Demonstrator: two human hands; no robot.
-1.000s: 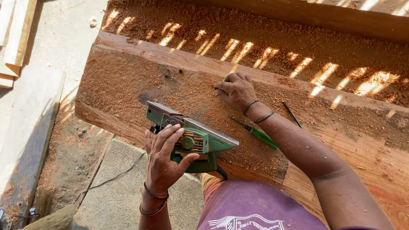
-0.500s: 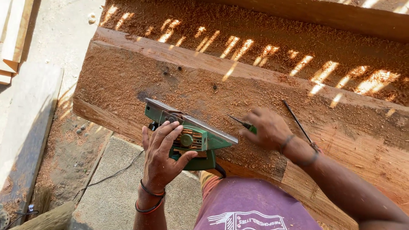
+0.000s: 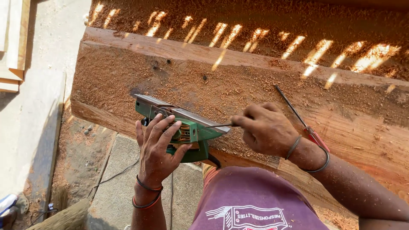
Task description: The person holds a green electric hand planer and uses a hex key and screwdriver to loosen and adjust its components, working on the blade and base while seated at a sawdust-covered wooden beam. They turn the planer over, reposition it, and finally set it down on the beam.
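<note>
Sunlight falls in broken stripes across a yard of pale concrete floor (image 3: 38, 110), with a few light wooden planks (image 3: 12, 42) stacked at the far left and a thin dark cable (image 3: 115, 174) trailing over the paving lower down. Lying across most of the view is a broad reddish timber beam (image 3: 264, 72) coated in sawdust, its near edge running from the upper left down to the lower right. On that near edge, tipped onto its side, sits a green electric hand planer with a grey metal sole (image 3: 179, 123). The person's left hand (image 3: 157, 149), with red and black bands at the wrist, has its fingers spread and curled around the planer's green body, steadying it against the beam. Just to the right, the right hand (image 3: 266, 130) is clenched around a thin dark metal tool (image 3: 219, 125), whose tip points left and meets the planer near the end of the sole; the handle is hidden inside the fist. Beyond that hand, a red-handled screwdriver with a long dark shaft (image 3: 298, 117) lies loose on the sawdust-covered beam, partly behind the right wrist.
</note>
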